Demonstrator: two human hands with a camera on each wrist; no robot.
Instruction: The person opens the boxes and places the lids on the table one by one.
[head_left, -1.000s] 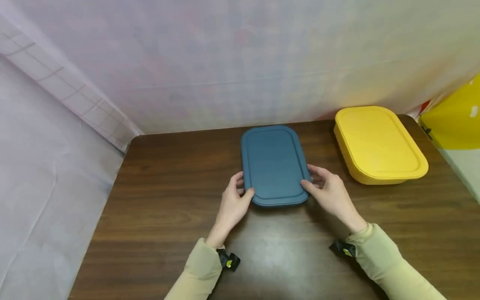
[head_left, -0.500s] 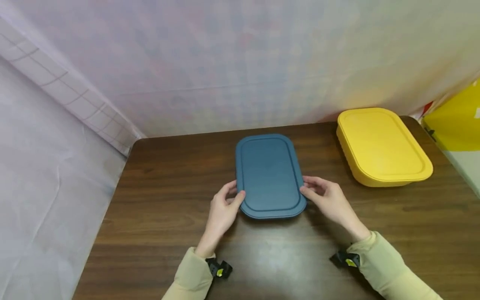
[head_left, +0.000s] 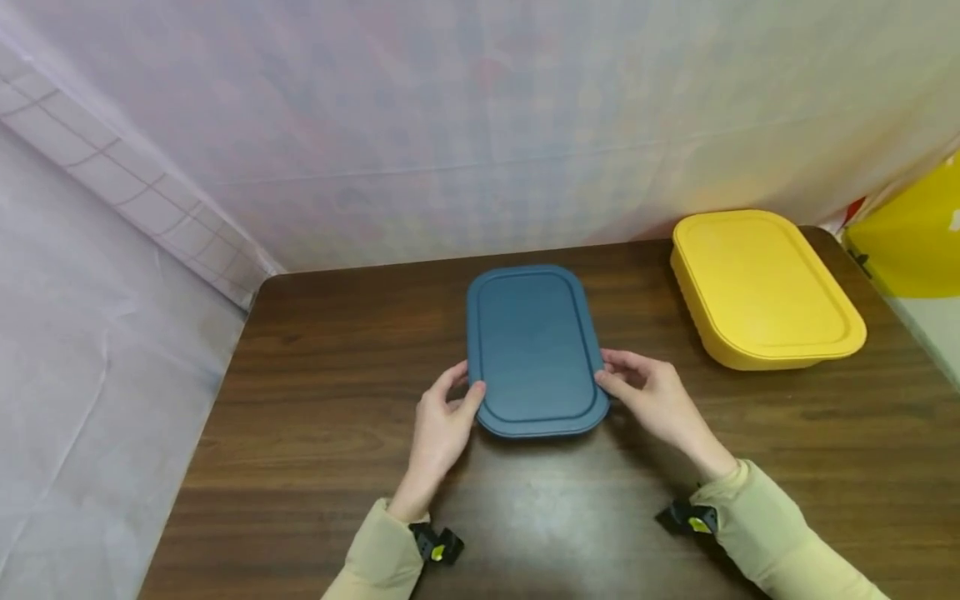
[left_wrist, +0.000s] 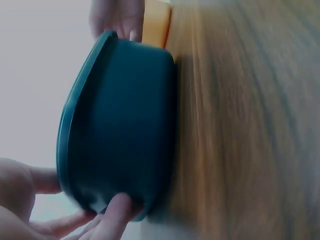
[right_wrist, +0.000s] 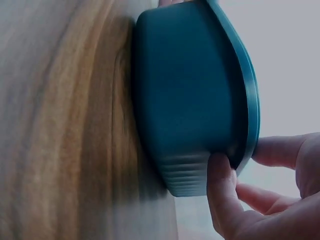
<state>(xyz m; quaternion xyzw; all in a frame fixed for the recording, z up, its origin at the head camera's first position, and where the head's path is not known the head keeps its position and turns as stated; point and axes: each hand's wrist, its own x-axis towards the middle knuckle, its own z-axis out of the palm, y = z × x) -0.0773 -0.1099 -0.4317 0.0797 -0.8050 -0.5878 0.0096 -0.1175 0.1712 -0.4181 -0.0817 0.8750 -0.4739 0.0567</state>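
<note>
A dark blue lidded storage box [head_left: 534, 346] lies on the wooden table, its long side pointing away from me. My left hand [head_left: 441, 425] grips its left side near the front corner, thumb on the lid's rim and fingers against the wall. On the opposite side, my right hand [head_left: 663, 408] grips it the same way. Both wrist views show the box's smooth front wall [left_wrist: 120, 115] and the fingers under the lid's lip; in the right wrist view, ridges run along the side wall [right_wrist: 182, 172]. The lid is on, hiding the inside.
A yellow lidded box [head_left: 768, 283] of similar shape stands at the back right of the table [head_left: 337, 433]. A pale curtain [head_left: 450, 125] hangs behind the back edge. Past the right edge is a yellow object [head_left: 911, 242].
Both hands have drawn the blue box toward me and slightly left, mostly in the first half second. Since then it has barely shifted. The yellow box stays in place.
</note>
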